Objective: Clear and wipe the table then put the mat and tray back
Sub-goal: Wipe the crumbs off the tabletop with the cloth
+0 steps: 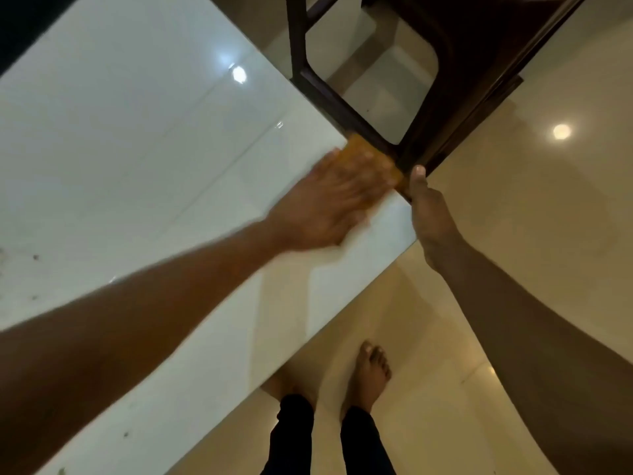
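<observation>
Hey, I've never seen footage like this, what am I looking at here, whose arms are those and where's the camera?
There is no machine here, only a person. The single picture comes from a camera worn on the person's head, looking down, so you see their own arms and bare feet on the tiled floor.

The white surface is the table. The left hand lies flat on an orange cloth and presses it against the table near its corner; the hand is blurred, which suggests a wiping motion. The right hand is at the table's edge by that corner, thumb on top; its fingers are hidden, so a grip cannot be confirmed. A dark wooden chair stands just beyond. A few small specks show on the table at the left.
</observation>
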